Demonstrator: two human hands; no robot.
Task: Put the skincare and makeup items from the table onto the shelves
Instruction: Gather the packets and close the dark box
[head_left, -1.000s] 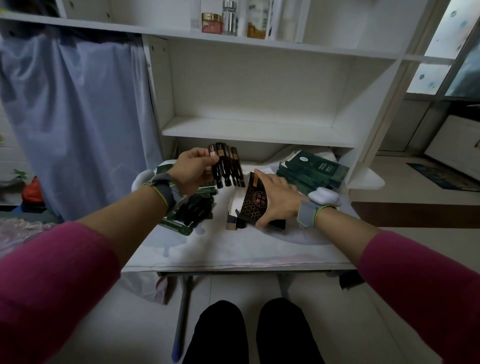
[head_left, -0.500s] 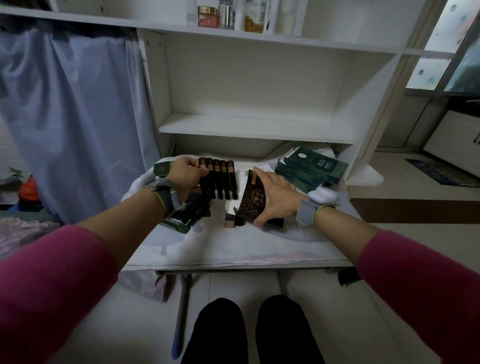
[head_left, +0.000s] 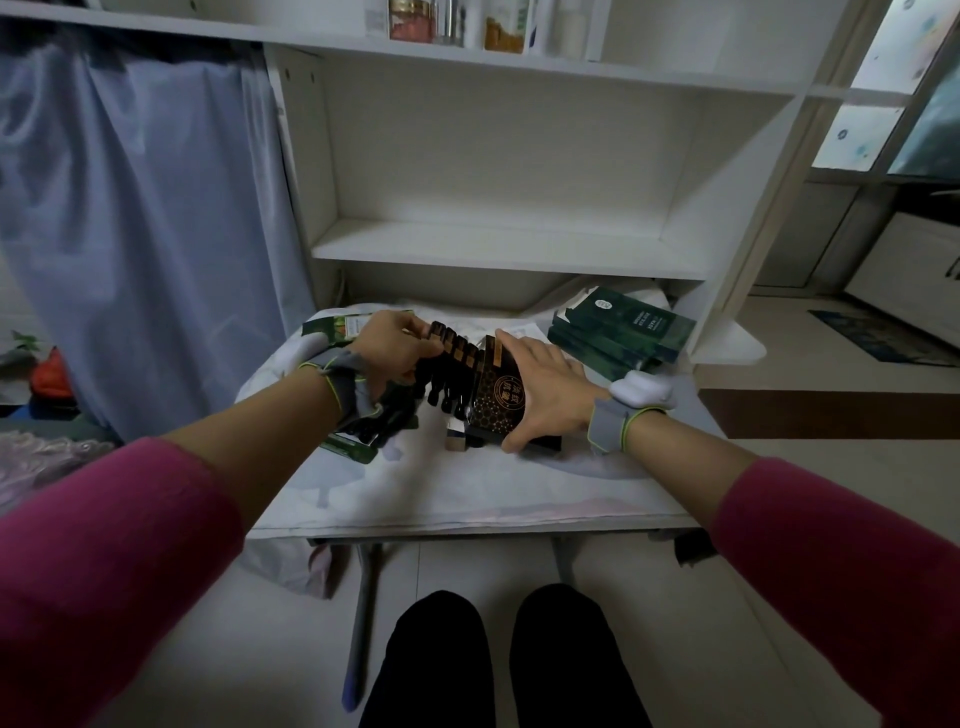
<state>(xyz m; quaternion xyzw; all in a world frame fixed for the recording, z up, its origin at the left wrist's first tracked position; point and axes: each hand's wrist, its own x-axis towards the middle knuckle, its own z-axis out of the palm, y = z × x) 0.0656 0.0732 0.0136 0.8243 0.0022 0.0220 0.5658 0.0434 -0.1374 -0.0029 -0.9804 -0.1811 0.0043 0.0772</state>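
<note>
My left hand (head_left: 393, 347) grips a strip of several dark vials (head_left: 451, 374) with gold caps, tilted against the open side of a black box (head_left: 497, 405) with a gold pattern. My right hand (head_left: 543, 391) holds that box from the right, fingers over its top, thumb at its lower corner. The box stands on the white-covered table (head_left: 467, 493). More dark vials and a green packet (head_left: 363, 441) lie under my left wrist. A stack of dark green boxes (head_left: 623, 332) sits at the table's right back.
A white shelf board (head_left: 509, 249) runs just above the table's back edge. The upper shelf (head_left: 519, 62) carries jars and bottles (head_left: 457, 21). A blue curtain (head_left: 140, 208) hangs at the left. A small tan-and-dark item (head_left: 454, 441) lies by the box. My knees show below.
My left hand lowered the vial strip from above the table and moved it right, up against the black box. My right hand stayed on the box.
</note>
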